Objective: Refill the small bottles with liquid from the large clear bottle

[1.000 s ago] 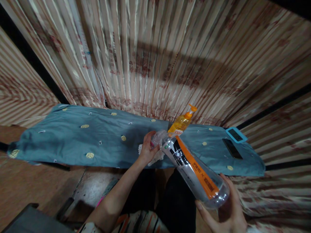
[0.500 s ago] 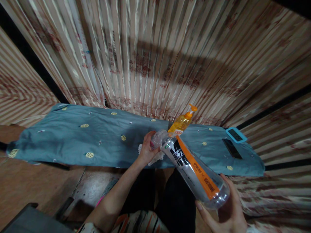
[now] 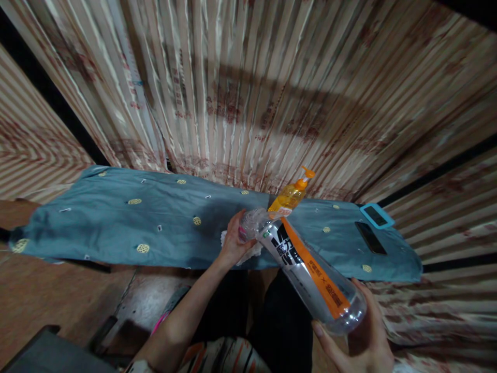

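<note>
My right hand (image 3: 367,336) grips a large clear plastic bottle (image 3: 310,274) by its base. A grey, black and orange label wraps the bottle, which is tilted with its neck down to the left. My left hand (image 3: 233,241) is closed around a small clear plastic bottle (image 3: 253,223) with a bit of pink on it. The large bottle's neck meets the small one; whether they touch is hard to tell. Below my left hand lies a white cloth or tissue (image 3: 254,251). Just behind the bottles stands an orange pump bottle (image 3: 289,197) with yellow liquid.
A blue-green patterned cloth (image 3: 112,223) covers the long narrow table. At its right end lie a dark phone (image 3: 370,238) and a light-blue framed device (image 3: 376,216). A pleated curtain (image 3: 240,103) hangs close behind. At lower left is a grey seat (image 3: 54,352).
Hardly anything differs. My left hand and the small bottle have shifted very slightly; the large bottle keeps its tilt.
</note>
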